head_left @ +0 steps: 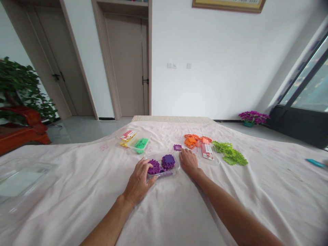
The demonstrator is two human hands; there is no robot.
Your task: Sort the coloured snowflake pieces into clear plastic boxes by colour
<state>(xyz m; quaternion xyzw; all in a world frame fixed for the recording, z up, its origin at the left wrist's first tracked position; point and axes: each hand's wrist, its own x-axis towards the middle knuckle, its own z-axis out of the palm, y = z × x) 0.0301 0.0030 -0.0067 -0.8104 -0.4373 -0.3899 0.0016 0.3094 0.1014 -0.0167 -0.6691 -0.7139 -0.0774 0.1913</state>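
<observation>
My left hand point(138, 177) is wrapped round the left side of a clear plastic box point(176, 168), with the thumb along its near edge. In the box lie stacks of purple notched pieces: a round-looking stack point(153, 166) and a square stack point(168, 161). Just beyond the box's right side, my right hand point(189, 160) reaches over the cloth with its fingers bent together. Its fingertips are on the right edge of a purple square frame piece point(177, 147). The undersides of those fingers are hidden.
Orange pieces point(191, 140), a labelled clear lid point(208, 152) and lime-green pieces point(232, 153) lie to the right. At the back left is a clear box point(148, 136) with green pieces point(141, 144) and yellow ones. A large clear container point(23, 184) sits left; a blue object point(315, 163) lies far right.
</observation>
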